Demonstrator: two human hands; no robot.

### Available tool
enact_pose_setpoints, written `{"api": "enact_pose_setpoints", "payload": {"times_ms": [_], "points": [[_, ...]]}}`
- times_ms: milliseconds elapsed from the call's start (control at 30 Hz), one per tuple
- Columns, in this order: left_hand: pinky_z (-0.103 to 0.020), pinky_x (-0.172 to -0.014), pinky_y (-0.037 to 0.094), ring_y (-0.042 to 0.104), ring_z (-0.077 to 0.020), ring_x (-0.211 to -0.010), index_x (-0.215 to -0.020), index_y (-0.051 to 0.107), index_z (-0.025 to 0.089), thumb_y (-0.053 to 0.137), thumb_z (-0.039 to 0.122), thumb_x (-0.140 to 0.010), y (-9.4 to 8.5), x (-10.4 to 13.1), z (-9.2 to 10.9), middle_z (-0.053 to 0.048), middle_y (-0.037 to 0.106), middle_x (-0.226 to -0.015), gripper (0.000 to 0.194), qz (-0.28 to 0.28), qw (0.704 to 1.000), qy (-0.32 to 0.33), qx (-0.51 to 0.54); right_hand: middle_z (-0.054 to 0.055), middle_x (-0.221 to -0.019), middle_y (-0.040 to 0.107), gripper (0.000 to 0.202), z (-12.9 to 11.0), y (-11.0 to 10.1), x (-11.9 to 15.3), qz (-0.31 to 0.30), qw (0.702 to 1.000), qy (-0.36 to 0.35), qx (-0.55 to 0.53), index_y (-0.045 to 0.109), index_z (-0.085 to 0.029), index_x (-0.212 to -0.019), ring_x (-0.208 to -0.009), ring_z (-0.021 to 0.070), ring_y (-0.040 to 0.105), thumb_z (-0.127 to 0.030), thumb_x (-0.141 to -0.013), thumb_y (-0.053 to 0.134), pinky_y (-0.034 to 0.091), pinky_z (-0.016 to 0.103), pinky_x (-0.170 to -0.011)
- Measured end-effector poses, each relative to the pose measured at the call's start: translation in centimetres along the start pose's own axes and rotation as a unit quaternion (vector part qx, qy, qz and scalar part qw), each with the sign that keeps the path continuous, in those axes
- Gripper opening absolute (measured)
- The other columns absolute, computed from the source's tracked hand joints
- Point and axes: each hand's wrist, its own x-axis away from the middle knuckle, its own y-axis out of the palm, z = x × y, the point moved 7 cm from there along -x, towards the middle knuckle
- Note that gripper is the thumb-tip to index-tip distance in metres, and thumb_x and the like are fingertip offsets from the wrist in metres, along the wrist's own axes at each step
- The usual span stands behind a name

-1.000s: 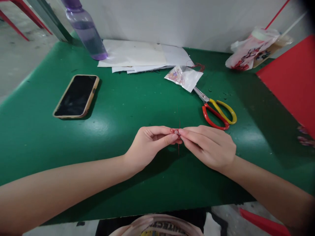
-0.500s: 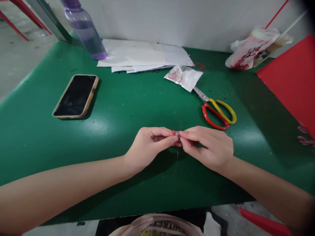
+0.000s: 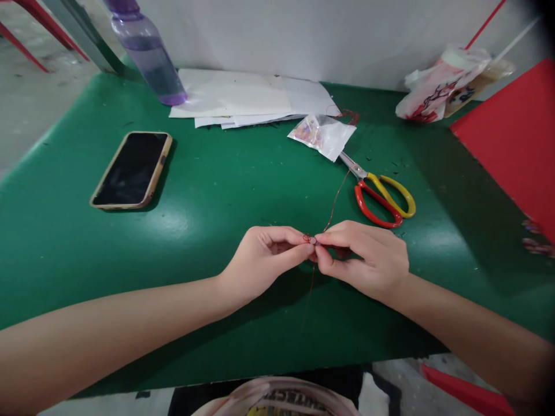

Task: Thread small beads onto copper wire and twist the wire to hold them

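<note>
Thin red thread (image 3: pixel 335 202) runs up from my fingertips toward the scissors, and another end hangs down below them. My left hand (image 3: pixel 271 254) pinches a small looped bit of this thread between thumb and forefinger. Against it, my right hand (image 3: pixel 366 251) is closed on the thread too, its fingertips touching those of the left. A small pale piece shows between the fingertips, too tiny to make out. Scissors (image 3: pixel 379 196) with one red and one yellow handle lie beyond my right hand, their blade tips under a small clear bag (image 3: pixel 323 136) of beads.
On the green table (image 3: pixel 208 185) are a phone (image 3: pixel 132 169) at the left, a purple bottle (image 3: pixel 151 60), white papers (image 3: pixel 243 95) along the wall, wrapped drink cups (image 3: pixel 437 86) and a red board (image 3: pixel 515 138) at the right.
The upper end of the red thread now stretches out toward the scissors, where before only a short piece stood above the fingers. Both hands have stayed nearly in place.
</note>
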Motion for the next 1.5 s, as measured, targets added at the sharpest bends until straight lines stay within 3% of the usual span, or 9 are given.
{"api": "enact_pose_setpoints", "payload": {"times_ms": [433, 633, 833, 1000, 1200, 1500], "points": [[-0.024, -0.076, 0.053, 0.066, -0.0137, -0.075, -0.071, 0.068, 0.015, 0.067, 0.017, -0.073, -0.1, -0.1, -0.4, -0.002, 0.070, -0.077, 0.003, -0.005, 0.999, -0.036, -0.031, -0.006, -0.068, 0.067, 0.005, 0.7, 0.7, 0.4, -0.054, 0.997, -0.033, 0.034, 0.058, -0.021, -0.078, -0.062, 0.0041, 0.061, -0.016, -0.076, 0.060, 0.047, 0.013, -0.057], [-0.026, -0.079, 0.052, 0.066, -0.0142, -0.079, -0.087, 0.071, 0.015, 0.063, 0.021, -0.077, 0.3, -0.3, -0.3, -0.004, 0.072, -0.083, 0.014, -0.056, 0.996, -0.056, -0.034, -0.005, -0.071, 0.067, 0.005, 1.3, 0.8, 0.4, -0.100, 0.993, -0.055, 0.030, 0.058, -0.022, -0.078, -0.063, 0.0061, 0.061, -0.017, -0.078, 0.057, 0.046, 0.017, -0.056], [-0.024, -0.074, 0.052, 0.065, -0.0127, -0.072, -0.080, 0.071, 0.014, 0.057, 0.021, -0.081, 0.5, -0.4, 0.1, -0.004, 0.071, -0.075, 0.016, -0.062, 0.994, -0.059, -0.074, -0.006, -0.073, 0.066, 0.003, 1.4, 0.8, 0.4, -0.121, 0.990, -0.066, 0.027, 0.057, -0.022, -0.079, -0.063, 0.0053, 0.061, -0.019, -0.079, 0.056, 0.044, 0.016, -0.055], [-0.025, -0.070, 0.052, 0.065, -0.0133, -0.068, -0.069, 0.068, 0.013, 0.059, 0.021, -0.079, 0.7, -0.4, 0.1, -0.003, 0.069, -0.068, 0.016, -0.071, 0.993, -0.068, -0.072, -0.006, -0.072, 0.065, 0.005, 1.1, 0.6, 0.7, -0.114, 0.989, -0.087, 0.021, 0.056, -0.022, -0.082, -0.064, 0.0054, 0.059, -0.018, -0.079, 0.056, 0.044, 0.017, -0.056], [-0.023, -0.071, 0.052, 0.065, -0.0124, -0.070, -0.073, 0.069, 0.014, 0.060, 0.022, -0.079, 0.5, -0.3, 0.0, -0.003, 0.070, -0.072, 0.013, -0.069, 0.993, -0.066, -0.076, -0.006, -0.068, 0.064, 0.002, 1.3, 0.7, 0.7, -0.124, 0.989, -0.077, 0.031, 0.056, -0.022, -0.081, -0.059, 0.0053, 0.057, -0.020, -0.079, 0.057, 0.040, 0.018, -0.052], [-0.019, -0.066, 0.047, 0.059, -0.0083, -0.063, -0.072, 0.065, 0.015, 0.066, 0.021, -0.074, 0.2, -0.4, -0.4, 0.001, 0.064, -0.064, 0.007, -0.043, 0.997, -0.061, -0.027, -0.005, -0.064, 0.065, 0.007, 0.3, -0.2, 0.8, -0.063, 0.986, -0.131, 0.083, 0.055, -0.020, -0.081, -0.056, 0.0055, 0.058, -0.022, -0.077, 0.061, 0.043, 0.018, -0.051]]}}
